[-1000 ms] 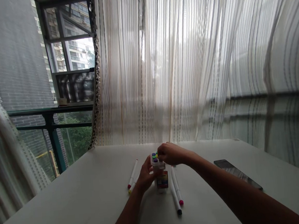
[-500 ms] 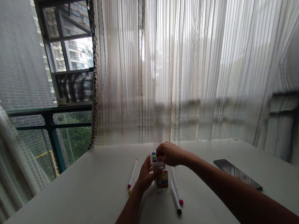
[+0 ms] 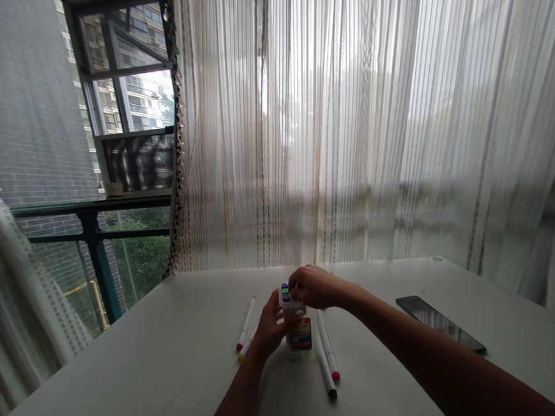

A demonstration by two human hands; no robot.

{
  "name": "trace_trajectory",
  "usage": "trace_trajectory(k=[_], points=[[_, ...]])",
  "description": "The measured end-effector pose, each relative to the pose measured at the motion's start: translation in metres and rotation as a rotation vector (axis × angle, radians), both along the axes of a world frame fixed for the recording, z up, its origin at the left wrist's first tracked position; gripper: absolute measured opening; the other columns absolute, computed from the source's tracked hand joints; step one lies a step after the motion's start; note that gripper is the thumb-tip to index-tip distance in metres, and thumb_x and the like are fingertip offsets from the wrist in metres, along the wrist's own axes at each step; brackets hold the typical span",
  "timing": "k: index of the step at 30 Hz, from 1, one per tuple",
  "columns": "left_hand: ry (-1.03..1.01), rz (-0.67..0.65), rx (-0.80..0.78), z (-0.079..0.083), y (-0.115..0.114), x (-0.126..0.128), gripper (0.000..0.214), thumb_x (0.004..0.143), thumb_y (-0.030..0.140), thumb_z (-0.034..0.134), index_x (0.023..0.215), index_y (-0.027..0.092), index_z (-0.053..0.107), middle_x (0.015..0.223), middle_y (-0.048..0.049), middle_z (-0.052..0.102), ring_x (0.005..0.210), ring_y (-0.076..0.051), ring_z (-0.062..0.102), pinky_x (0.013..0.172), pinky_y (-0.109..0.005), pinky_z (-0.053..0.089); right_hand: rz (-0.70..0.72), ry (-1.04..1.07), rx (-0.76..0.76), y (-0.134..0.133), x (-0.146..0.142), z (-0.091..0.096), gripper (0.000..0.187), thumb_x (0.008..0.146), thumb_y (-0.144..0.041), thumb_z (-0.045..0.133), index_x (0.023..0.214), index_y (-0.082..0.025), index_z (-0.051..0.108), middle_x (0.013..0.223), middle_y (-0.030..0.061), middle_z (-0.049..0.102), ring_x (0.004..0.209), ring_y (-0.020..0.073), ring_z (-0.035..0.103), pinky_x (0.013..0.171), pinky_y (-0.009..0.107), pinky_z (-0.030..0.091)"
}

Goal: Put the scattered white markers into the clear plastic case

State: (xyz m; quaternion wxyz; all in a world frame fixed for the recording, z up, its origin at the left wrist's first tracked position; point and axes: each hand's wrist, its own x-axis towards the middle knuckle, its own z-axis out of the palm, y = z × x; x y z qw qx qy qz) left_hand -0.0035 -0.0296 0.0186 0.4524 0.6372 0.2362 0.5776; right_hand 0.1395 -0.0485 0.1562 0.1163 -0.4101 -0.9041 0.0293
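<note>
A clear plastic holder with a printed colour label stands upright on the white table. Several coloured marker caps show at its top. My left hand wraps around the holder from the left. My right hand rests over the top, with its fingers against the caps. Two white markers lie to the left, one with a red end and one partly hidden behind my left hand. Two more, one and another, lie just below the holder.
A black smartphone lies on the table's right side. Sheer striped curtains hang along the far edge. To the left, a window and a dark railing stand beyond the table.
My right hand has shifted slightly left over the caps, and my left hand stays on the holder. The curtain has swayed, and the view has moved a little.
</note>
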Motion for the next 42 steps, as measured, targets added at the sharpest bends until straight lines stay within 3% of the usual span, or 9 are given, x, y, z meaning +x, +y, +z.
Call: trace_trajectory(k=[15, 23, 29, 33, 37, 42], points=[[0.012, -0.014, 0.014, 0.0, 0.0, 0.0, 0.045, 0.067, 0.027, 0.076, 0.104, 0.019, 0.051, 0.092, -0.0027, 0.059, 0.086, -0.019, 0.057, 0.075, -0.027, 0.044, -0.039, 0.102, 0.004, 0.0, 0.006, 0.002, 0.022, 0.079, -0.015, 0.048, 0.074, -0.012, 0.069, 0.072, 0.0051, 0.066, 0.057, 0.0097, 0.053, 0.05, 0.02, 0.035], [0.019, -0.004, 0.01, 0.002, -0.003, 0.001, 0.047, 0.067, 0.03, 0.076, 0.106, 0.018, 0.052, 0.096, -0.0055, 0.061, 0.089, -0.022, 0.058, 0.08, -0.032, 0.046, -0.172, 0.172, 0.095, 0.005, 0.019, -0.004, 0.024, 0.08, -0.012, 0.045, 0.078, -0.013, 0.069, 0.076, 0.0067, 0.068, 0.065, 0.0128, 0.058, 0.058, 0.021, 0.038], [0.035, -0.012, 0.007, 0.002, -0.003, 0.0, 0.048, 0.069, 0.029, 0.075, 0.108, 0.017, 0.051, 0.099, -0.0074, 0.062, 0.092, -0.024, 0.059, 0.081, -0.035, 0.046, -0.365, 0.131, 0.123, 0.018, 0.036, -0.037, 0.029, 0.083, -0.014, 0.039, 0.089, -0.012, 0.067, 0.09, 0.0116, 0.069, 0.079, 0.0174, 0.062, 0.067, 0.025, 0.04], [0.037, -0.018, -0.002, 0.0, -0.001, -0.001, 0.05, 0.069, 0.029, 0.075, 0.111, 0.017, 0.05, 0.103, -0.0087, 0.062, 0.096, -0.026, 0.059, 0.082, -0.036, 0.046, -0.388, -0.013, 0.036, 0.018, 0.041, -0.076, 0.022, 0.078, -0.016, 0.047, 0.085, -0.011, 0.068, 0.088, 0.0164, 0.069, 0.082, 0.0264, 0.064, 0.068, 0.032, 0.044], [0.034, -0.023, 0.001, 0.0, -0.001, -0.001, 0.05, 0.069, 0.029, 0.075, 0.111, 0.017, 0.05, 0.104, -0.0093, 0.062, 0.096, -0.026, 0.059, 0.082, -0.036, 0.046, -0.374, -0.124, -0.044, 0.012, 0.038, -0.109, 0.025, 0.073, -0.017, 0.054, 0.094, -0.012, 0.065, 0.095, 0.0173, 0.067, 0.088, 0.0307, 0.063, 0.07, 0.036, 0.046], [0.023, -0.016, 0.002, -0.001, -0.001, 0.0, 0.05, 0.068, 0.029, 0.076, 0.11, 0.019, 0.051, 0.104, -0.0077, 0.063, 0.099, -0.025, 0.058, 0.084, -0.035, 0.046, -0.389, -0.175, -0.097, 0.012, 0.036, -0.121, 0.034, 0.073, -0.015, 0.051, 0.106, -0.011, 0.059, 0.099, 0.018, 0.066, 0.093, 0.0305, 0.062, 0.074, 0.037, 0.047]])
